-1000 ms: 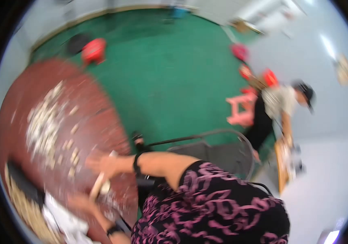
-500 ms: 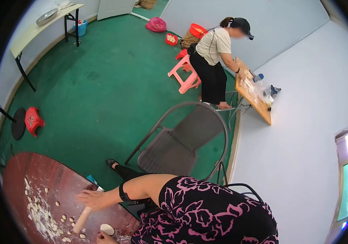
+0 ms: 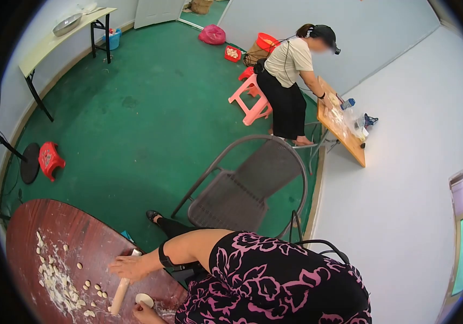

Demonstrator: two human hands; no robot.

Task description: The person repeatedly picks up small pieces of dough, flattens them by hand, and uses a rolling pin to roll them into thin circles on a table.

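My right hand (image 3: 127, 268) lies over a wooden rolling pin (image 3: 119, 296), gripping it with fingers curved across its upper part. The pin rests on a dark red round table (image 3: 72, 224). Below it in the head view, my left hand (image 3: 145, 313) holds the edge of a thin, pale dough wrapper (image 3: 145, 300). The wrapper lies on the tabletop a little to the right of the pin, apart from it. Several small dough pieces (image 3: 87, 283) sit left of the pin, and more lie in scattered white flour (image 3: 58, 286).
A grey chair (image 3: 231, 200) stands behind the table. Beyond it, another person (image 3: 291, 65) works at a small wooden table (image 3: 345, 129), near a pink stool (image 3: 252, 102). A red stool (image 3: 51, 160) and a long narrow table (image 3: 37, 54) are along the left wall.
My right hand and the rolling pin have shifted right, nearer the wrapper. My left hand shows more fully at the wrapper's edge. The whole view has moved slightly.
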